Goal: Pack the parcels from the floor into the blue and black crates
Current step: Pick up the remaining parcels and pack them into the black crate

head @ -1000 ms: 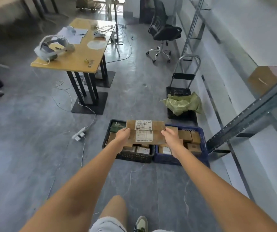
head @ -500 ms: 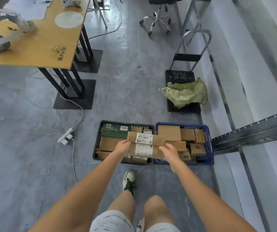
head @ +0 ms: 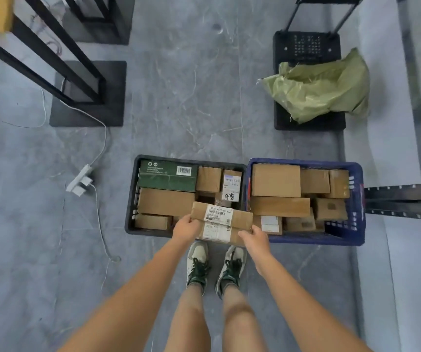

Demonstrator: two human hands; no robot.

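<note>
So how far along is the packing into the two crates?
Well along. The black crate and blue crate both already hold many parcels. In hand: the left hand and right hand grip a labelled cardboard parcel over the crates' near edges, not yet set down. No loose parcels show on the visible floor, so this may be among the last.

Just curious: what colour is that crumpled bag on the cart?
The bag is pale green, seen in the head view.

Matt brown cardboard parcel [head: 220, 222] with white paper labels, between both hands. Beyond it, a black plastic crate [head: 131, 194] and a blue plastic crate [head: 355, 199] with lattice walls. Grey floor [head: 191, 97] looks like smooth, veined stone. Green sack [head: 323, 90] looks coarsely woven.
</note>
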